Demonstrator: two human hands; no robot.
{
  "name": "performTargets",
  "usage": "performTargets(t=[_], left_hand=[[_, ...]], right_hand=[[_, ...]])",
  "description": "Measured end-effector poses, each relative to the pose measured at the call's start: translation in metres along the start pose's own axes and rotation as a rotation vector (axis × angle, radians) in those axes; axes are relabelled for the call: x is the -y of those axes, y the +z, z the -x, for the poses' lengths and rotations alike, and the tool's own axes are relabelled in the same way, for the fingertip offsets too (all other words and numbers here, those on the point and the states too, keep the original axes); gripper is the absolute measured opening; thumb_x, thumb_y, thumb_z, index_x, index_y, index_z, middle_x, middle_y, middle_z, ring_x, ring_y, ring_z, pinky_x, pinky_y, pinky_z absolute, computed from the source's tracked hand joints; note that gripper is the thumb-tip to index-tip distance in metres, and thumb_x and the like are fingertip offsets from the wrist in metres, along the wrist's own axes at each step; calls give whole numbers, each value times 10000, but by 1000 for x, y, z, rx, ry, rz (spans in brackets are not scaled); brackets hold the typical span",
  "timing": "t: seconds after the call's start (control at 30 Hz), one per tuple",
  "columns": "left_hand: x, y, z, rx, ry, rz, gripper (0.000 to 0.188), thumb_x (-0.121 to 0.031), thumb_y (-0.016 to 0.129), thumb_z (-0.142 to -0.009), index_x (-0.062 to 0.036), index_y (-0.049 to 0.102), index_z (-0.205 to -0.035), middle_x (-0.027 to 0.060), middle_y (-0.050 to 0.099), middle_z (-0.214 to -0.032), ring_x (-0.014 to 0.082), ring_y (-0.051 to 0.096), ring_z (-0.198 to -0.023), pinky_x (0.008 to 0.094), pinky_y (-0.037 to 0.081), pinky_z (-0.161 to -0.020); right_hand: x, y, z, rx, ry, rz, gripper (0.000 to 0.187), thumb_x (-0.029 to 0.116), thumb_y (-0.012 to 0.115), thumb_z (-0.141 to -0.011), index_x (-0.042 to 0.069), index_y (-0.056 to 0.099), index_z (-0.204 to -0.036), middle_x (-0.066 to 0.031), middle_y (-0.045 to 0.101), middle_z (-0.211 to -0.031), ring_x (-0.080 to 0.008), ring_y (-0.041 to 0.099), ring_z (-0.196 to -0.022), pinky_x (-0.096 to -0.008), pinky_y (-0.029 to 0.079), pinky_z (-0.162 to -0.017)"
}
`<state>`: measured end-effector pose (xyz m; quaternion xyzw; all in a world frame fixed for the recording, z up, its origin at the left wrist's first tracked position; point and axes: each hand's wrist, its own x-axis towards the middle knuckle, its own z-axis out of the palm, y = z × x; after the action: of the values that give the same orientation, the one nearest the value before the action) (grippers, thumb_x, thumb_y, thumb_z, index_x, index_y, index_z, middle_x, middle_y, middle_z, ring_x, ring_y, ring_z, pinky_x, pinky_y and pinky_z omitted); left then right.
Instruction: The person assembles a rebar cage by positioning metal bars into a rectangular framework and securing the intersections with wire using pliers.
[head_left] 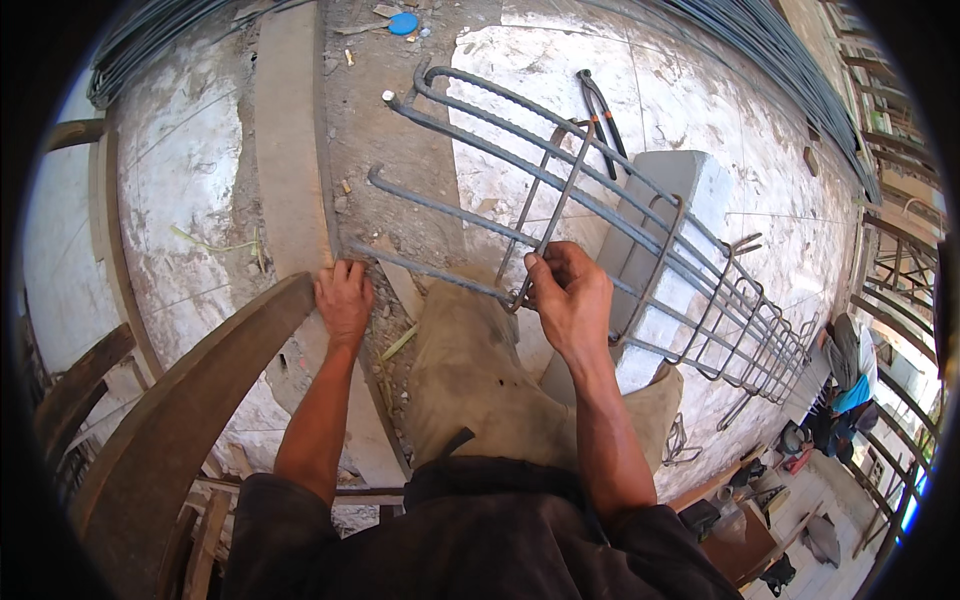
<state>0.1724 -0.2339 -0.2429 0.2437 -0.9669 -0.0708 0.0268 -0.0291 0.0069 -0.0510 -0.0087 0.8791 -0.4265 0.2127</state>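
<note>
A rebar cage of ribbed bars with hooked ends slants from the upper middle toward the far right, with bent-wire stirrups around it. My right hand is closed at its near side, thumb and forefinger pinching a stirrup beside a lower bar. Any tie wire in that pinch is too small to see. On the left, my left hand rests on a long plank by the tip of a curved timber. Its fingers are curled under, and what they hold, if anything, is hidden.
Black pincers with orange marks lie beyond the cage. A grey block stands under the bars. Bundles of long rods lie at the upper right. Bags and clothes sit at the right; a blue disc lies at the top.
</note>
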Motion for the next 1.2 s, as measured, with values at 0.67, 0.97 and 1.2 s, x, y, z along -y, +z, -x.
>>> performTargets(t=[0.67,0.97,1.2], left_hand=[[0,-1,0,9,-1,12,168,-150,733,-830,-170,705,-994,17,635,-1054,277,588,-990,436,474,-867],[1,-2,-1,5,3,23,180,-144,742,-820,-161,702,-995,13,634,-1043,274,587,-984,430,469,-857],[2,0,0,-18,17,40,196,-130,753,-802,-160,698,-988,26,622,-1024,282,584,-973,437,469,-847]], right_hand=[[8,17,-5,31,3,2,228,150,736,-957,-68,689,-1004,-151,728,-772,-176,687,-654,-334,538,-618],[6,10,-8,-8,9,-56,233,154,750,-938,-67,699,-990,-167,744,-776,-201,705,-662,-349,545,-640],[5,5,-8,-4,58,-43,239,169,745,-951,-63,706,-997,-149,746,-779,-167,694,-654,-327,535,-622]])
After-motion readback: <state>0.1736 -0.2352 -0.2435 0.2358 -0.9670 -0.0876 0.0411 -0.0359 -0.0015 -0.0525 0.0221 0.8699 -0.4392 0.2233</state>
